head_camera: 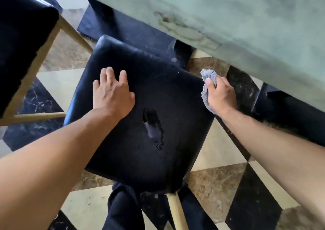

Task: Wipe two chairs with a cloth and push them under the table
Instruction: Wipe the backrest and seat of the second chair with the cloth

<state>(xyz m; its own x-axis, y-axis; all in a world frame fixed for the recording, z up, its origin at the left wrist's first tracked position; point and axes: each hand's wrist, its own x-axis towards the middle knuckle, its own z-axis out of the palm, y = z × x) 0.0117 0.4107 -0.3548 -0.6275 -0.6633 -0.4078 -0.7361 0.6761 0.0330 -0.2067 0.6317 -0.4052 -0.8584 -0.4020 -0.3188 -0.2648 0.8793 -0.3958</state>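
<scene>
Overhead, left hand [112, 90] flat, fingers spread on the chair seat [140, 120] (torn); right hand [219, 94] grip clenched around the cloth [208, 79].

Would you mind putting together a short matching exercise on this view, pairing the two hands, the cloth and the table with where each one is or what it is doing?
Things:
1. left hand
2. right hand
3. cloth
4. table

States:
a. grey, bunched in a fist
b. pale green top, above the seat's far edge
c. fingers spread on the black chair seat
d. grips something at the seat's right edge

Pairs: 1-c, 2-d, 3-a, 4-b
</scene>
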